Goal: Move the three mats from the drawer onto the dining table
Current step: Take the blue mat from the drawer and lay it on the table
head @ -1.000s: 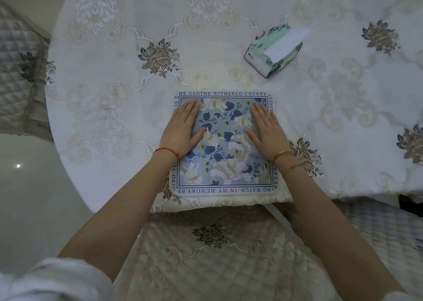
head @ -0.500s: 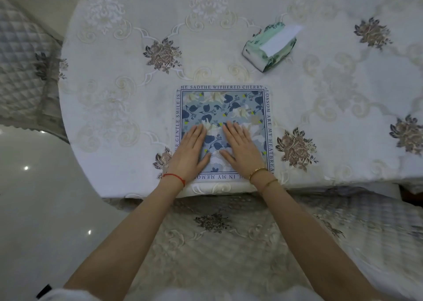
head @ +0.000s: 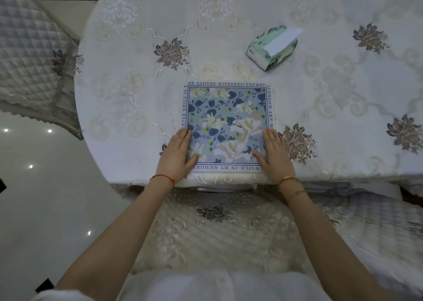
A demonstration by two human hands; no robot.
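A square mat (head: 226,117) with blue and white flowers and a border of printed words lies flat near the front edge of the round dining table (head: 128,126). My left hand (head: 177,156) rests flat over the mat's near left corner, fingers straight. My right hand (head: 275,155) lies flat over the near right corner, thumb on the mat. Only one mat face shows; whether others lie beneath it is hidden. No drawer is in view.
A green tissue pack (head: 272,47) lies on the table behind and right of the mat. Quilted chair covers sit at the left (head: 29,48), below the table's edge (head: 219,229) and at the right (head: 375,211). Glossy floor (head: 45,186) lies to the left.
My hands slid from the middle of the mat back toward me, then spread apart to its two near corners. The mat stayed in place.
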